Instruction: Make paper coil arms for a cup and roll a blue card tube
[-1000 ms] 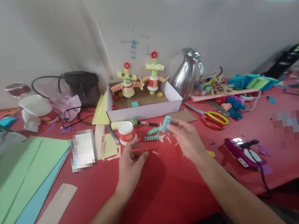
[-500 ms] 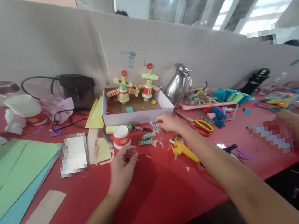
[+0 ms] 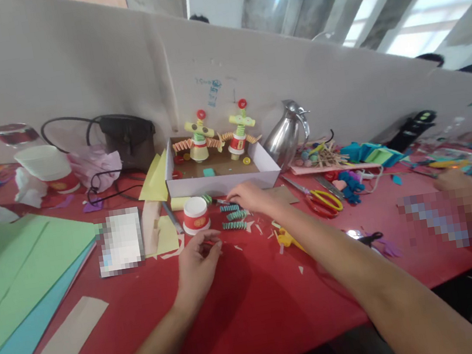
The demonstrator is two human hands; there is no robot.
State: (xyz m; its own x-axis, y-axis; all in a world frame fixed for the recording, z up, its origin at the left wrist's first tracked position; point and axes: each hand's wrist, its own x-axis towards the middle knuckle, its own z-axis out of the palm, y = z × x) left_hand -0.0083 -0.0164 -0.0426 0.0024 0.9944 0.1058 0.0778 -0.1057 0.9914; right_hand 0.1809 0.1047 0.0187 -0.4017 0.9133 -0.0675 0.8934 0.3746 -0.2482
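Teal paper springs [image 3: 232, 216] sit in a little cluster on the red table [image 3: 259, 303], at 6 o'clock from the white box [image 3: 223, 182]. Right hand [image 3: 251, 197] rests fingers-down beside them, grip unclear; left hand [image 3: 196, 264] lies loosely curled, empty. They look feather-light and crushable, so pinch the ends gently.

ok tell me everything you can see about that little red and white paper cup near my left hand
The paper cup stands upside down on the red table, its white base facing up. Its wall is white with a broad red band carrying a small gold mark too blurred to read. It looks like thin paper, undamaged. It sits just in front of the white box, beside yellow paper scraps, with teal paper coils to its right. The left hand lies nearer the camera, not touching it.
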